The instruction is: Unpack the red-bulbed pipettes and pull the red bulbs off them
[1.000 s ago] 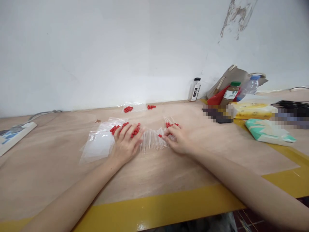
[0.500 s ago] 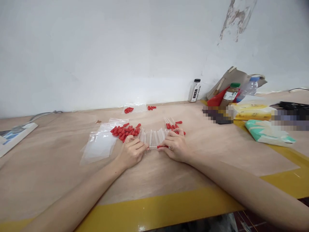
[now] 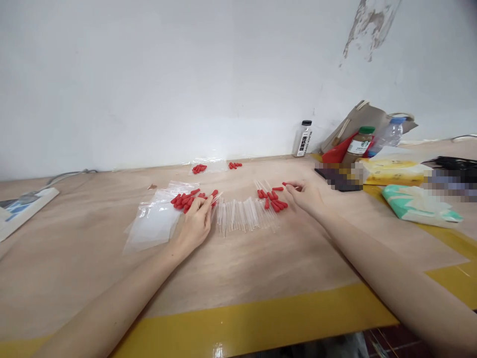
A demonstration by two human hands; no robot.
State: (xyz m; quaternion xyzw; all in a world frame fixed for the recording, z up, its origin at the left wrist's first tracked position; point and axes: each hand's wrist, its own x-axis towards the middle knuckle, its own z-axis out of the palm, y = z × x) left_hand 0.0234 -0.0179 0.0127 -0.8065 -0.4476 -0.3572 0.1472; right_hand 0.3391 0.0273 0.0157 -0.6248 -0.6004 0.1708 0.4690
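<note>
My left hand (image 3: 196,221) is closed in a pinch on thin clear tubes (image 3: 217,198), their ends pointing up and to the right. It hovers over the left pile of red rubber bulbs (image 3: 181,201). Between my hands lies a row of clear thin tubes (image 3: 240,216), side by side. My right hand (image 3: 307,194), apart from the row, pinches a red rubber bulb (image 3: 284,184) at its fingertips. Just left of it lie several red bulbs (image 3: 276,204), some with thin tubes (image 3: 257,185) pointing away from me. The palm sides of both hands are hidden.
Clear plastic bags (image 3: 151,226) lie to the left. Farther back are a small bag (image 3: 214,166) and more red bulbs (image 3: 234,165). Bottles (image 3: 302,139), a dark flat object (image 3: 337,180) and tissue packs (image 3: 419,205) stand at right. A power strip (image 3: 33,211) sits far left.
My hands were together at the front of the tube row and have moved apart. The left went up and left with thin tubes; the right went up and right beyond the bulbs.
</note>
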